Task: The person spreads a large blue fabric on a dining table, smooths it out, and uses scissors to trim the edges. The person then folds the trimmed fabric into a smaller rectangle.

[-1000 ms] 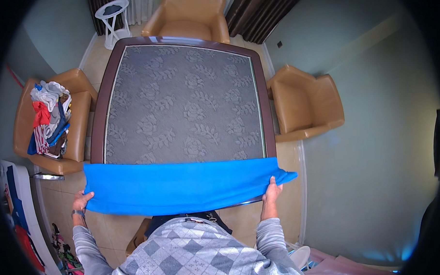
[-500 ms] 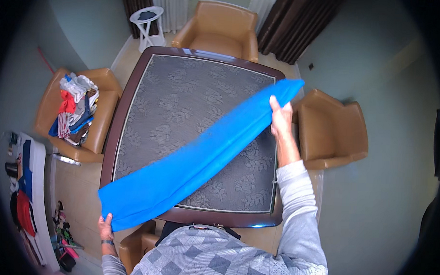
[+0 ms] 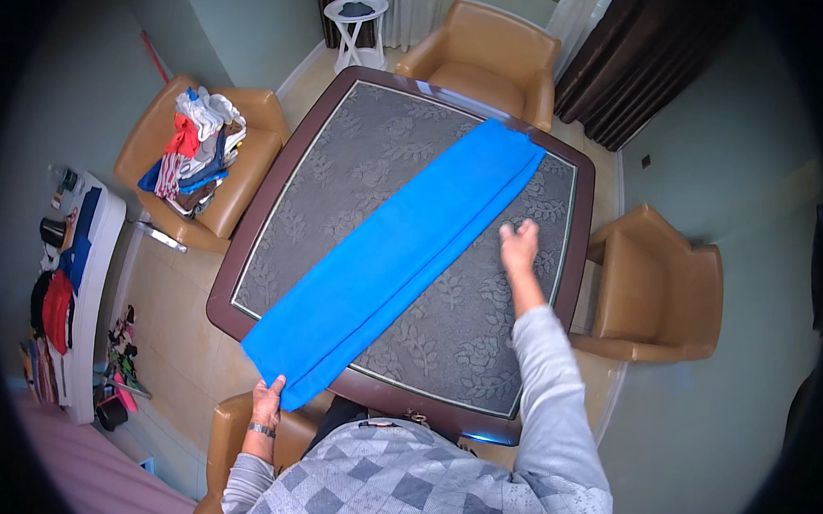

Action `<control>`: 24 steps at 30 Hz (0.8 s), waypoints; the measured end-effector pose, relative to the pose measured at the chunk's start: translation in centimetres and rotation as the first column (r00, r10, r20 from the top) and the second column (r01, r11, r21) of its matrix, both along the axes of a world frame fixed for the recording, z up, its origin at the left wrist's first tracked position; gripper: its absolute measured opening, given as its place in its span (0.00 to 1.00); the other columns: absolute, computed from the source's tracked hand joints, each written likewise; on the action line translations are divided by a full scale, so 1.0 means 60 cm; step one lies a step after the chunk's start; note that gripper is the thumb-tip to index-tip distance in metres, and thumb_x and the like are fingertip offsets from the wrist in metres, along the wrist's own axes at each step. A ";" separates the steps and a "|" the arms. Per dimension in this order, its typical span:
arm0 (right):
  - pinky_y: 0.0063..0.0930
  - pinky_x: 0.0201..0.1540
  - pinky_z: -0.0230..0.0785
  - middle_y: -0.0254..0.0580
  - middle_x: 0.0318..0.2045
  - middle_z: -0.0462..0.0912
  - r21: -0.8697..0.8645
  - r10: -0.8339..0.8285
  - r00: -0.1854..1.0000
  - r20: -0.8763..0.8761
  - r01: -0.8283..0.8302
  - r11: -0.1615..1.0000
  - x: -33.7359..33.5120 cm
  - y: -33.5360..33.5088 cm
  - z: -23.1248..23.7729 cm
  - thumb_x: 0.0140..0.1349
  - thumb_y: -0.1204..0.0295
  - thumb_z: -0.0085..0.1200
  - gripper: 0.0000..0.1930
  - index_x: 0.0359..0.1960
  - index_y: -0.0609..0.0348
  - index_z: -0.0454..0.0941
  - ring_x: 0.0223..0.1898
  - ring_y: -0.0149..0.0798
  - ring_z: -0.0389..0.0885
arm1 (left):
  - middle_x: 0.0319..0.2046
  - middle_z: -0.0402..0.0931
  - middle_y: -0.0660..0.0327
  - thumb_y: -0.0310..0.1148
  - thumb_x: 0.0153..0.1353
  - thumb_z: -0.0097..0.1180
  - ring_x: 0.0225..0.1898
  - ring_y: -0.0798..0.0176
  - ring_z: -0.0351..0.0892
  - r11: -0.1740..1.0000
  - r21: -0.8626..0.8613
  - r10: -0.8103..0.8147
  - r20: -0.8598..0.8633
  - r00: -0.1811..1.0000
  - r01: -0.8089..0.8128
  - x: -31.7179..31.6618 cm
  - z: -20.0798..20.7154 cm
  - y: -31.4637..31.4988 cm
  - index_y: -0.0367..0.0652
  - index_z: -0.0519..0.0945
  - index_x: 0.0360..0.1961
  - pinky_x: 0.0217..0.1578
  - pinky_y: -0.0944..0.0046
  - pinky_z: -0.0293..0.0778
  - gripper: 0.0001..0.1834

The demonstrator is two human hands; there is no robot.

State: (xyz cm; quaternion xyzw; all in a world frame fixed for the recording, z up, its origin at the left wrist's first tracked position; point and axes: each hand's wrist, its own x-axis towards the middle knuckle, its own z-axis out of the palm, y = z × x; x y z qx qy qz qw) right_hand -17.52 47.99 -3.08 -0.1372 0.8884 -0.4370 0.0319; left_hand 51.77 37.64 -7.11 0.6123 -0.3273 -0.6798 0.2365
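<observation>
A long bright blue cloth (image 3: 398, 256), folded lengthwise into a wide strip, lies slantwise across the table (image 3: 225, 287). Its kind of garment, if any, cannot be made out. At the near left, my left hand (image 3: 268, 404) is closed on the cloth's lower end, which hangs past the table edge. The far end rests near the table's far right corner. Over the right part of the tabletop, apart from the cloth, my right hand (image 3: 519, 246) is empty, its fingers partly bent and spread.
Tan armchairs (image 3: 660, 288) stand around the table. A heap of mixed clothes (image 3: 198, 150) fills the left chair's seat. Farther left are a white shelf (image 3: 104, 246) with folded garments and small items on the floor. A white side table (image 3: 357, 10) stands at the back.
My right hand has let go of the cloth's far end and drawn back toward me. That end now lies on the table. My left hand still grips the near end. The view has turned.
</observation>
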 end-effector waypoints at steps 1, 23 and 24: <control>0.47 0.57 0.79 0.58 0.55 0.81 -0.107 0.072 0.997 -0.005 -0.072 0.992 0.050 0.027 -0.032 0.63 0.66 0.72 0.32 0.65 0.67 0.73 0.50 0.52 0.84 | 0.53 0.88 0.54 0.31 0.72 0.68 0.46 0.59 0.90 0.996 0.029 -0.085 0.042 0.996 0.084 -0.005 0.003 -0.014 0.40 0.80 0.61 0.43 0.54 0.89 0.19; 0.32 0.50 0.83 0.47 0.61 0.86 -0.452 0.697 0.612 0.375 -0.535 0.713 0.612 -0.184 -0.039 0.73 0.80 0.58 0.25 0.72 0.59 0.75 0.46 0.33 0.87 | 0.63 0.83 0.55 0.27 0.70 0.69 0.60 0.59 0.84 0.989 -0.022 -0.149 -0.235 0.960 0.148 0.090 0.094 -0.017 0.37 0.77 0.68 0.64 0.50 0.81 0.27; 0.35 0.51 0.83 0.46 0.61 0.86 -0.366 0.737 0.592 0.328 -0.639 0.676 0.625 -0.172 -0.093 0.74 0.80 0.57 0.25 0.71 0.59 0.75 0.44 0.33 0.87 | 0.63 0.83 0.55 0.27 0.70 0.70 0.61 0.59 0.83 0.989 -0.026 -0.146 -0.253 0.956 0.144 0.098 0.114 -0.016 0.37 0.77 0.69 0.64 0.51 0.80 0.28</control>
